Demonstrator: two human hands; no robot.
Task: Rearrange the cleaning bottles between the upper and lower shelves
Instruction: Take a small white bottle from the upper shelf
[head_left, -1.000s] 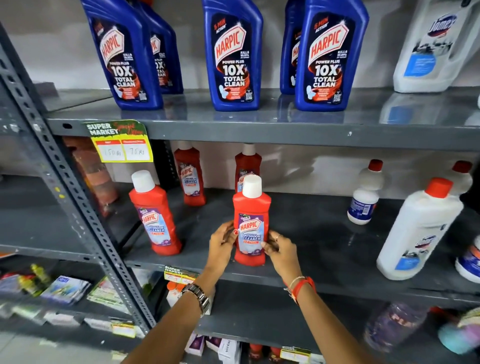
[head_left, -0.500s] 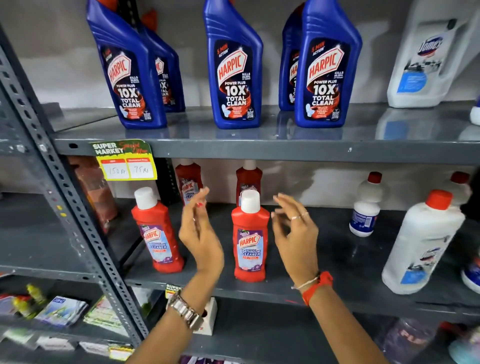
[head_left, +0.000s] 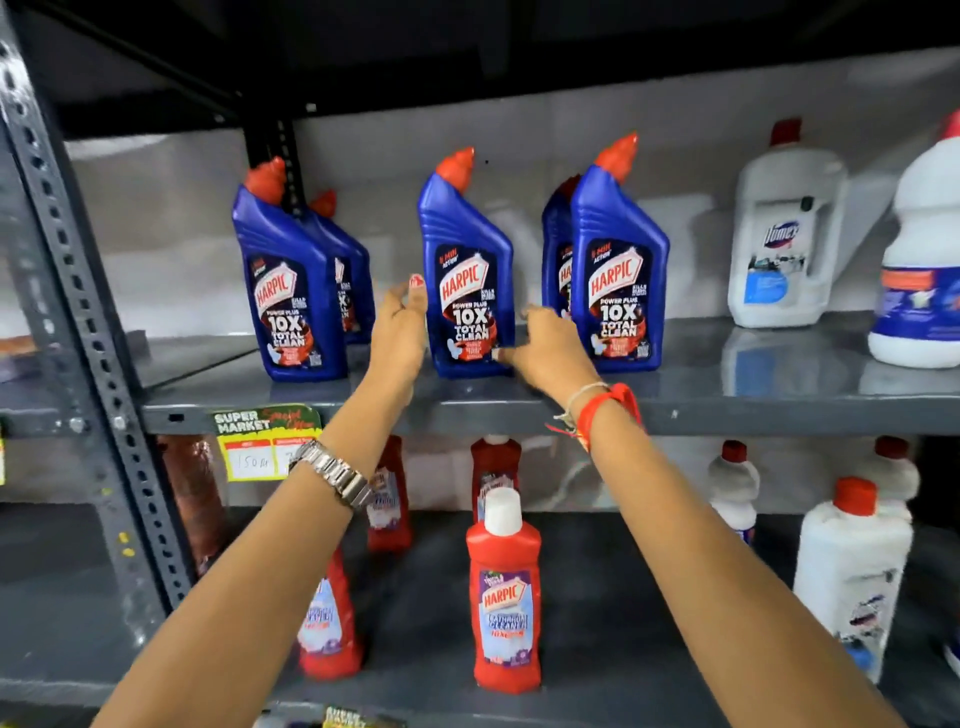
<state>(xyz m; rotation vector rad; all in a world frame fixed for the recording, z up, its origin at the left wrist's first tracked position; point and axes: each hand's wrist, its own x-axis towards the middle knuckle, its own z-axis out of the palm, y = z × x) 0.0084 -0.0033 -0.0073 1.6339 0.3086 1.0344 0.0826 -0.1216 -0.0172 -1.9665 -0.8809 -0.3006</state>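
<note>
Several blue Harpic bottles with red caps stand on the upper shelf (head_left: 753, 400). My hands flank the middle blue bottle (head_left: 467, 291), which stands upright on the shelf. My left hand (head_left: 400, 332) rests flat against its left side, fingers pointing up. My right hand (head_left: 545, 348) is at its lower right corner, thumb touching the label, fingers spread. On the lower shelf (head_left: 623, 597) a red Harpic bottle (head_left: 504, 597) with a white cap stands upright near the front edge, free of both hands. Another red bottle (head_left: 327, 623) is partly hidden behind my left forearm.
Blue bottles stand close on both sides, left (head_left: 288, 291) and right (head_left: 618, 280). White Domex jugs (head_left: 784, 234) fill the upper right, and white bottles (head_left: 852, 577) the lower right. A perforated steel post (head_left: 88, 312) bounds the left. A price tag (head_left: 260, 441) hangs on the shelf edge.
Both hands let go of the red bottle on the lower shelf, rose, and now reach the middle blue bottle above. The view tilted upward.
</note>
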